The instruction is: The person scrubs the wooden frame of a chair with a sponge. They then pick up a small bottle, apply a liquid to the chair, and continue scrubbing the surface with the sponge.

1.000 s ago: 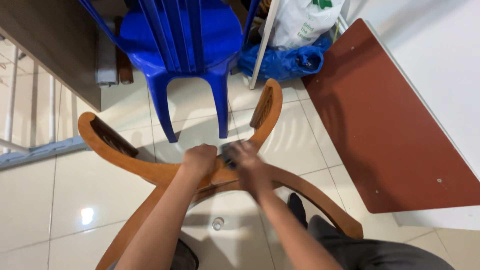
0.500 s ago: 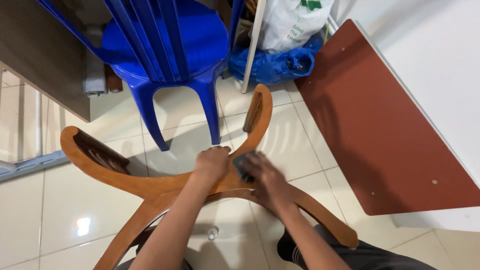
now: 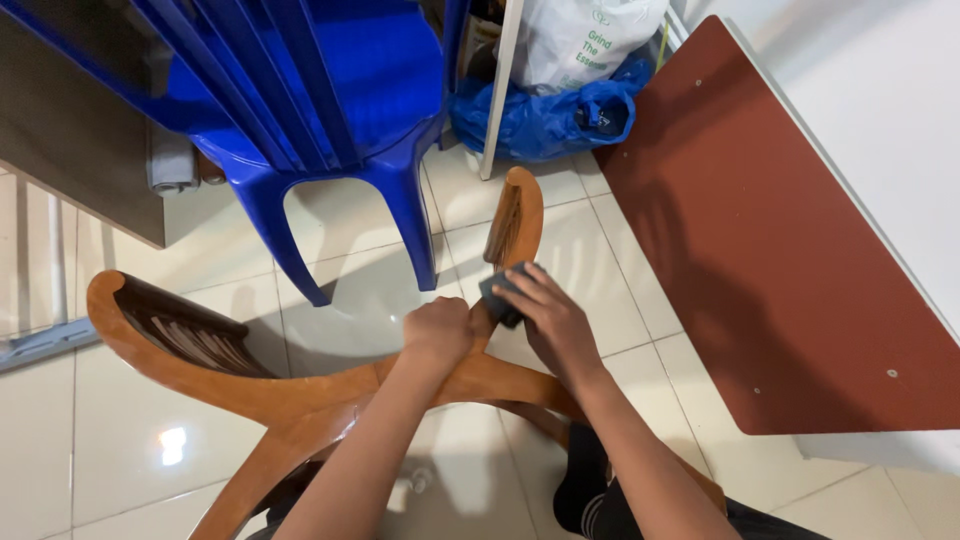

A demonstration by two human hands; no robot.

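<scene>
The person is sitting over a curved wooden frame (image 3: 300, 395), an X of varnished arms lying on the tiled floor (image 3: 110, 430), and is rubbing it down by the look of things. The left hand (image 3: 437, 333) is curled into a fist, gripping the frame at the crossing and bracing it. Just beyond that fist, the right hand (image 3: 553, 322) is pressing a small dark pad (image 3: 497, 292) flat against the base of the upright arm that is rising toward the blue plastic chair (image 3: 330, 110); the fingers are spread over the pad, holding it down rather than pinching it.

I would judge this to be the middle of a sanding or wiping pass. The next stroke is calling for steady pressure along the arm's curve, away from the bracing fist, while that fist is keeping the frame from sliding on the glossy tile.

Much is escaping me. The hand is covering most of the pad, so I cannot tell whether it is abrasive or cloth. The frame's near legs are running under the forearms and off the bottom edge. The reddish-brown board (image 3: 790, 250) to the right of the working hand is also being cut off.
</scene>
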